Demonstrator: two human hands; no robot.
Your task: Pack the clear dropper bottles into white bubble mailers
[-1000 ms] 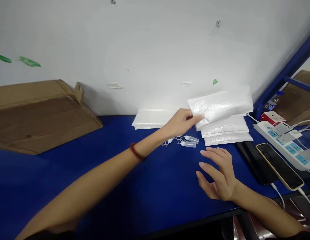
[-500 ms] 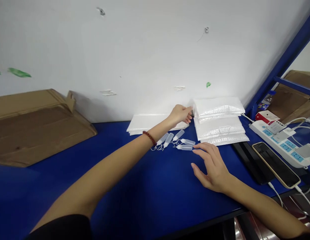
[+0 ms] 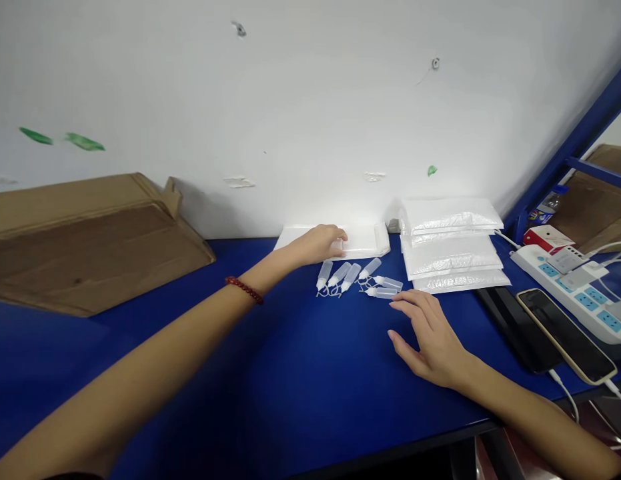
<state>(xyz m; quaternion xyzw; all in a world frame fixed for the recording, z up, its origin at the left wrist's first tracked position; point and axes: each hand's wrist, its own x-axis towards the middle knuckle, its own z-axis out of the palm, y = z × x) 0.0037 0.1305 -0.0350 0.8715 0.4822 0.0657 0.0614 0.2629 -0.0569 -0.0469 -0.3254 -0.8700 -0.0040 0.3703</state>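
My left hand (image 3: 321, 243) reaches far forward and rests on a flat stack of white envelopes (image 3: 363, 241) lying against the wall; whether it grips one is unclear. Just in front of that stack lie several small clear dropper bottles (image 3: 357, 279) in a loose row. My right hand (image 3: 433, 337) lies palm down on the blue table (image 3: 270, 373) with fingers spread, its fingertips close to the nearest bottle, holding nothing. To the right of the envelopes sits a pile of white bubble mailers (image 3: 450, 243).
A flattened cardboard box (image 3: 85, 240) leans at the back left. At the right are a white power strip (image 3: 573, 280), a phone (image 3: 565, 333) on a charging cable, a black slab under it, a red-and-white box (image 3: 544, 237) and a blue rack post (image 3: 565, 153).
My left hand set the bubble mailer it held back on the right pile, then moved left onto the flat envelope stack. My right hand has barely shifted.
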